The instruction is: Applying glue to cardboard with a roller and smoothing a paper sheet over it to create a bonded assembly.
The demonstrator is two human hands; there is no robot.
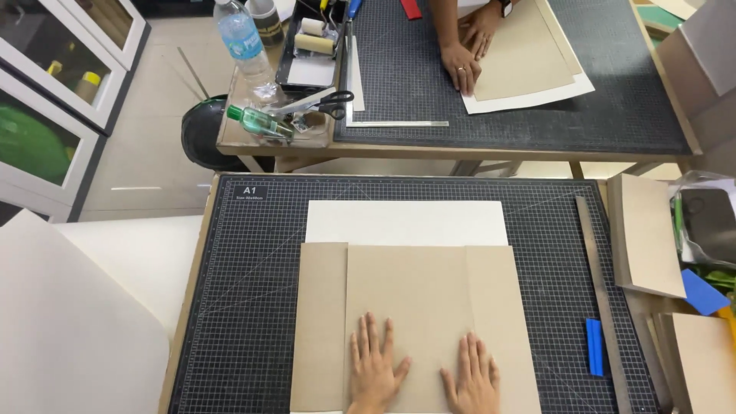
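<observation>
Both palms are down flat: left hand [374, 366] and right hand [471, 376] press the upper brown card sheet [410, 307], fingers spread, grip released, nothing clasped. That sheet lies on a wider brown board [322, 322], itself over white paper [406, 222], all mid cutting mat [245, 307]. Looks like a smoothing-down step; next move likely calls for even outward strokes. Bare mat either side; blue scraper [595, 346] and long ruler [602, 307] sit right of the board. Another person's hands [469, 46] work the far desk [537, 142].
</observation>
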